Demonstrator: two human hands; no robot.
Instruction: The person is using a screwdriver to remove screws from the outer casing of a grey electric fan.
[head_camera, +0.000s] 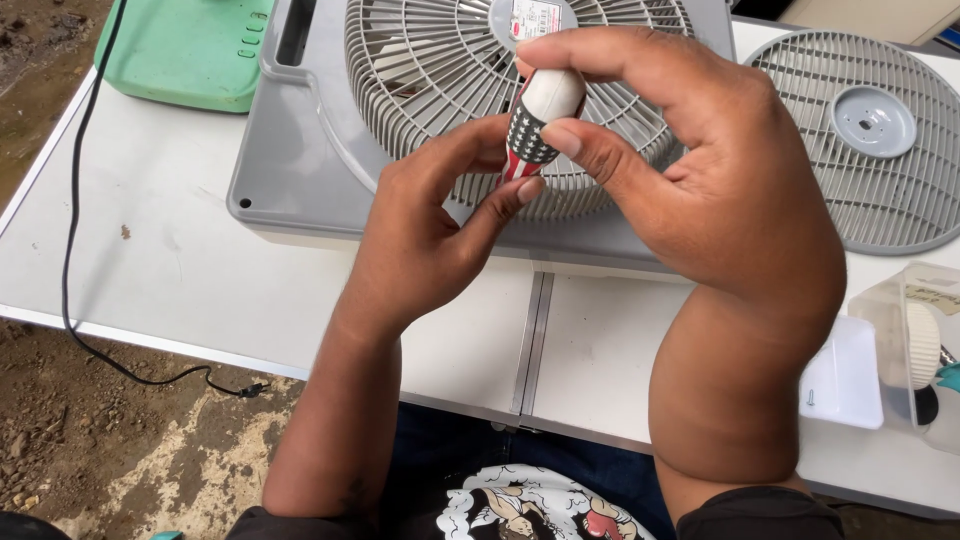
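Observation:
My right hand (700, 170) grips the rounded top of a screwdriver handle (538, 125), white at the cap with a black starred band and red-white stripes below. My left hand (440, 220) pinches the lower part of the same handle with thumb and fingers. The tool stands upright over the round grille of a grey box fan (300, 150) lying flat on the white table (200, 290). The shaft and tip are hidden behind my fingers.
A detached grey fan grille (870, 130) lies at the right. A green plastic base (185, 55) sits at the top left. A clear plastic container (915, 345) and a white lid (845, 375) with a small screw are at the right edge. A black cord (75, 200) runs down to the dirt ground.

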